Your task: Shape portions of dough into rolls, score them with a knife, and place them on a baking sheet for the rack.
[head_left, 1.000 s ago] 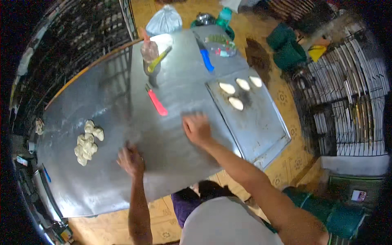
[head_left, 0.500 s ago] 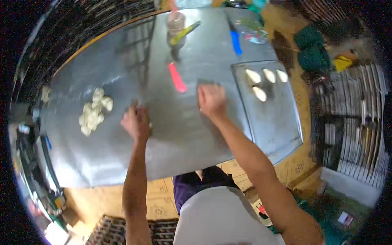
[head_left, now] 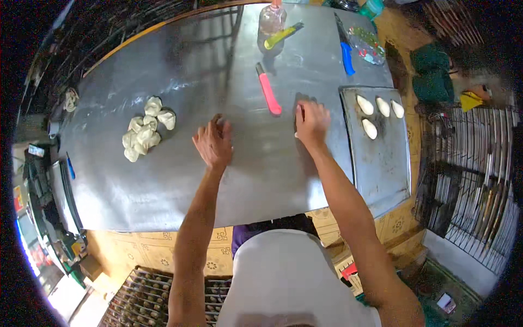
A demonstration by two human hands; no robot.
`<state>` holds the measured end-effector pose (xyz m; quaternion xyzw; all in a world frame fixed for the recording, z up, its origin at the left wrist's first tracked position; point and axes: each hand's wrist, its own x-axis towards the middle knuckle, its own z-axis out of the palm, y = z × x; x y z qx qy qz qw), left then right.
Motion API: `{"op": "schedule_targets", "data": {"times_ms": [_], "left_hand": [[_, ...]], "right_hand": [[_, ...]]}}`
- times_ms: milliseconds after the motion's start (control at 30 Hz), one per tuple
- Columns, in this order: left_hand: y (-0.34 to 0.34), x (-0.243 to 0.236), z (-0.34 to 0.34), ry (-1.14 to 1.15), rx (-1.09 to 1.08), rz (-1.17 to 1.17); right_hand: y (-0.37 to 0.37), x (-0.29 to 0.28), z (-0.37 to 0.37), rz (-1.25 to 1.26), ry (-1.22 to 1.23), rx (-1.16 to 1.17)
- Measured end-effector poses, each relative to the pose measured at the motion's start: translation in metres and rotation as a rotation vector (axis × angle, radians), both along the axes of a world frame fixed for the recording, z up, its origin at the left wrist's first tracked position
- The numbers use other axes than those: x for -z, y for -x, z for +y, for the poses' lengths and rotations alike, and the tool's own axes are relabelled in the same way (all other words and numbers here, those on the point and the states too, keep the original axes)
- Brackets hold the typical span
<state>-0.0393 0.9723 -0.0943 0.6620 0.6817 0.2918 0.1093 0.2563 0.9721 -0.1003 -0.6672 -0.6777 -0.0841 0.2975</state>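
My left hand [head_left: 213, 143] lies flat on the bare steel table [head_left: 163, 180], fingers apart, holding nothing. My right hand [head_left: 311, 122] presses palm down just left of the baking tray [head_left: 381, 163]. A pale sliver of a dough piece [head_left: 297, 121] shows at that hand's left edge, and the rest of the piece is hidden under the palm. A heap of several raw dough lumps [head_left: 144, 128] sits on the table's left part, well apart from my left hand. Several shaped oval dough pieces [head_left: 370, 128] lie at the tray's far end.
A pink-handled knife [head_left: 268, 92] lies just beyond and between my hands. Farther back lie a blue-handled knife [head_left: 345, 52], a clear bottle [head_left: 271, 22] with a yellow-handled tool [head_left: 280, 37] against it, and a small clear container [head_left: 368, 43]. Wire racks [head_left: 474, 180] stand to the right.
My left hand has moved farther in from the table's near edge. My right hand stays by the tray's left edge, still pressing down. The view has tilted, so the table fills more of it.
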Motion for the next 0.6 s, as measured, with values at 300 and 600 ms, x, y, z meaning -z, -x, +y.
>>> {"op": "schedule_targets", "data": {"times_ms": [300, 600], "left_hand": [[0.005, 0.005, -0.017, 0.063, 0.195, 0.146], [0.02, 0.015, -0.057, -0.086, 0.33, 0.099]], "right_hand": [[0.003, -0.001, -0.017, -0.007, 0.19, 0.204], [0.006, 0.007, -0.049, 0.248, 0.086, 0.101]]}}
